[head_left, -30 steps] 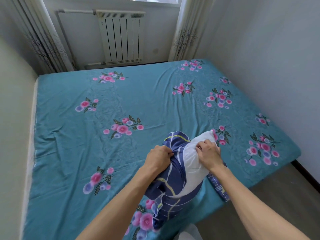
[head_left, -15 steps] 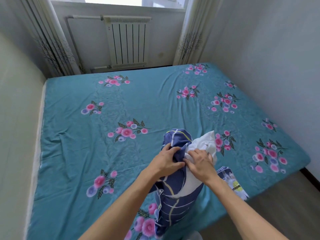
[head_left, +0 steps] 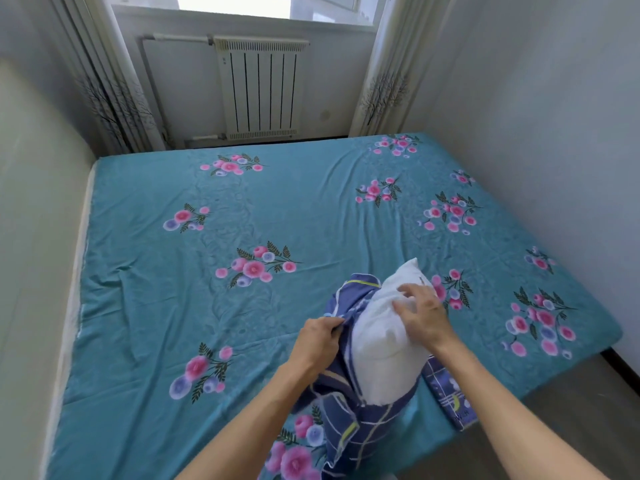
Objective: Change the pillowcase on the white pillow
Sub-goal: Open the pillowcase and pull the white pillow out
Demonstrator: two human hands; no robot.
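The white pillow (head_left: 381,344) stands on end near the bed's front edge, its upper half bare. A dark blue pillowcase with white and yellow lines (head_left: 349,427) is bunched round its lower half and left side. My left hand (head_left: 317,344) grips the pillowcase's open edge at the pillow's left. My right hand (head_left: 420,317) rests on the pillow's upper right, fingers spread and slightly bent. A second blue patterned pillowcase (head_left: 450,396) lies folded on the bed to the right, partly under my right forearm.
The bed (head_left: 242,306) has a teal sheet with pink flower prints. A pale headboard panel (head_left: 31,237) lines the left side and a wall the right. A radiator (head_left: 259,88) and curtains stand beyond the far edge. Floor shows at lower right.
The pillowcase has slid further down, baring more of the white pillow. My right hand has let go of its pinch and moved up onto the pillow. My left hand has dropped lower on the case.
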